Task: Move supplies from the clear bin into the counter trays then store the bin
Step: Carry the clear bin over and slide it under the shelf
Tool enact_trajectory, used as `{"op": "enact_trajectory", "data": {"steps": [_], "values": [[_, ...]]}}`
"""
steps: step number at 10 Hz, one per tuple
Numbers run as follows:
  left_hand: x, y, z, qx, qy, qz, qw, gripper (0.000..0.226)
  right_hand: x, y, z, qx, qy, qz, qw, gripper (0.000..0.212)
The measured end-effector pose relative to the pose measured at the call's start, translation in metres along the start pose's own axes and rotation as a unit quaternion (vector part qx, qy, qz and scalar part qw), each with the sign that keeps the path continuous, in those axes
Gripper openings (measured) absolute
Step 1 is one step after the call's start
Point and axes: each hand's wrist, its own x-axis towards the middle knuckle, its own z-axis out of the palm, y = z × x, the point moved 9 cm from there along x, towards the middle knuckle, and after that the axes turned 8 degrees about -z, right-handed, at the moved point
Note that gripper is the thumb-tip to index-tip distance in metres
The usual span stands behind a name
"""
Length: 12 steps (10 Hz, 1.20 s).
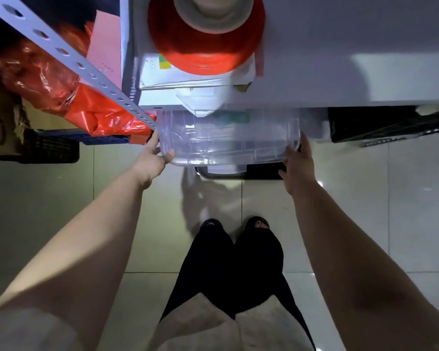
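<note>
Clear bin (228, 140) sat half under the white shelf (340, 59), near end sticking out over the tiled floor (61, 198), a dark tray edge (238, 174) just below it. Left to right: perforated metal upright (86, 69) with orange plastic bags (61, 84) behind it; left hand (151, 158) on the bin's left corner, thumb curled against the front wall, fingers along the side. On the shelf above, red spool (205, 41) on stacked papers (188, 77). Right hand (298, 163) gripped the bin's right corner, fingers wrapped around the rim. Black crate (390, 125) far right. Bin contents unclear through the plastic.
</note>
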Motion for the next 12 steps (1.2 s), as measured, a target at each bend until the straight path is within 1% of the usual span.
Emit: {"op": "enact_trajectory", "data": {"steps": [1,2,3,4,5,6,7,8,9,10,11,12], "values": [[0.006,-0.009,-0.006,-0.152,0.05,-0.026,0.987,0.046,0.01,0.008,-0.001,0.085,0.008,0.028,0.996,0.052],[0.006,-0.021,-0.001,-0.208,0.036,-0.068,0.975,0.03,0.014,0.018,-0.005,0.123,0.012,0.059,0.991,0.048],[-0.001,-0.031,0.009,-0.254,-0.018,-0.078,0.964,0.028,0.01,0.025,-0.008,0.146,-0.004,0.055,0.988,0.022],[-0.009,-0.054,0.013,-0.287,-0.027,-0.106,0.952,0.018,0.002,0.037,-0.018,0.156,-0.015,0.057,0.986,0.03],[-0.017,-0.073,0.018,-0.319,-0.025,-0.127,0.939,0.015,-0.007,0.047,-0.028,0.183,-0.032,0.054,0.981,0.026],[-0.022,-0.076,0.024,-0.365,-0.035,-0.134,0.921,0.027,-0.013,0.048,-0.028,0.219,-0.056,0.044,0.973,0.022],[-0.018,-0.066,0.026,-0.406,-0.039,-0.124,0.904,0.03,-0.006,0.04,-0.025,0.245,-0.046,0.029,0.968,0.015],[-0.009,-0.047,0.021,-0.394,-0.014,-0.105,0.913,0.012,0.007,0.03,-0.015,0.223,-0.042,0.034,0.973,0.017],[-0.001,-0.029,0.017,-0.39,0.004,-0.08,0.917,0.006,0.013,0.032,-0.011,0.159,-0.006,0.072,0.985,0.003],[0.001,-0.021,0.012,-0.372,0.031,-0.077,0.925,0.012,0.013,0.03,-0.012,0.125,0.026,0.077,0.989,0.016],[-0.008,-0.018,-0.003,-0.225,0.118,-0.076,0.964,0.028,0.002,0.013,-0.025,-0.015,0.118,0.012,0.993,0.031],[-0.043,0.028,-0.014,0.002,0.233,0.046,0.971,0.041,-0.025,-0.035,-0.03,-0.147,0.16,-0.129,0.968,0.025]]}}
